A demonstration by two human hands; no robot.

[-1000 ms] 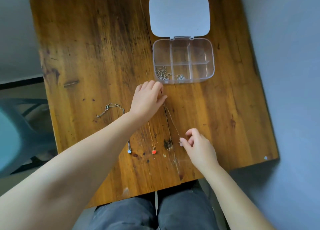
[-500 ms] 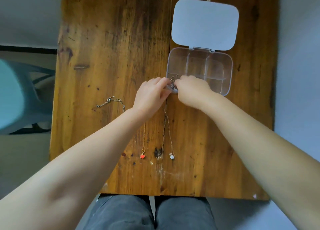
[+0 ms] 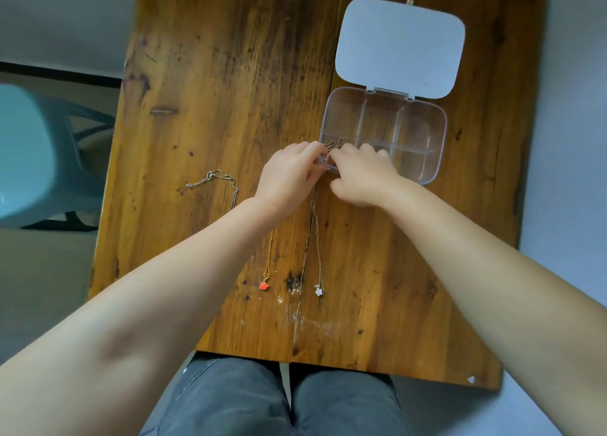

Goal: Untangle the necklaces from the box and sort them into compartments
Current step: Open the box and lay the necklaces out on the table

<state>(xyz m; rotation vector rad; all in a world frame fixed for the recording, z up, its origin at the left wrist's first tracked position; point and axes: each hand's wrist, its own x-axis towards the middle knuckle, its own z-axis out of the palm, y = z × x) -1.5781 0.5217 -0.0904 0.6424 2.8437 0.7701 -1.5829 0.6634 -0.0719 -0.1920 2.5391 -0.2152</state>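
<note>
Head view: left hand (image 3: 289,176) and right hand (image 3: 361,176) meet at the clear box (image 3: 423,130) near-left corner, fingertips pinched on the tangled chains (image 3: 333,145) there (probably to lift them out).

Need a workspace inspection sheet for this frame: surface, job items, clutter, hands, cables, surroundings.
Surface: worn brown wooden table, stained, with a seam running down its middle.
Job's things: clear plastic compartment box with its white lid open flat; tangled silver chains in its near-left compartment. Laid out on the table: gold chain with red pendant, gold chain with white flower pendant, silver chain.
Clutter: nothing seen.
Hands: left hand and right hand meet at the box's near-left corner, fingers on the tangle; exact grip cannot be told.
Cables: nothing seen.
Surroundings: teal plastic chair to the left; grey floor; the person's grey trousers below the table edge.
</note>
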